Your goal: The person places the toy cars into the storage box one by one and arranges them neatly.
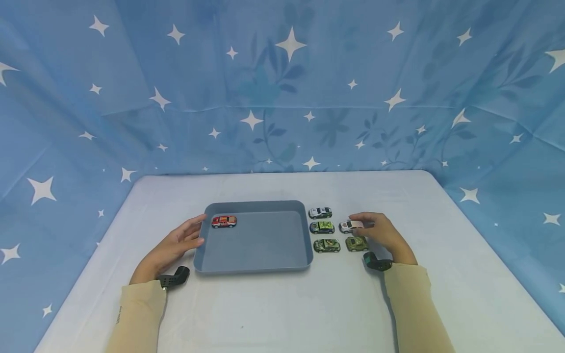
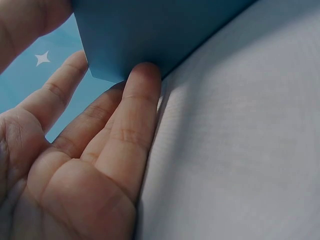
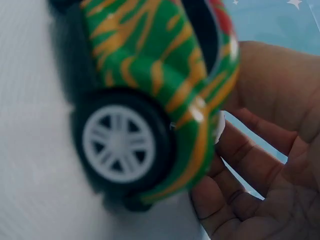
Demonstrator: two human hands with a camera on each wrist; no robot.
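My left hand (image 1: 177, 246) rests against the left end of a grey-blue tray (image 1: 253, 270). Its fingers are fairly straight along the outer wall (image 2: 135, 35) in the left wrist view. My right hand (image 1: 380, 231) holds a white toy car (image 1: 349, 226) between thumb and fingers, right of the tray. Just below it stands a green-and-orange toy car (image 1: 357, 243), whose wheel and striped body (image 3: 150, 75) fill much of the right wrist view and hide most of the white car. A red toy car (image 1: 224, 222) sits inside the tray, upper left.
Beside the tray's right wall stand a white-and-black toy car (image 1: 320, 213), a lime-and-blue one (image 1: 322, 227) and a dark green camouflage one (image 1: 327, 245). All rest on a white-covered table (image 1: 273, 314). A blue star-patterned curtain (image 1: 282, 98) hangs behind.
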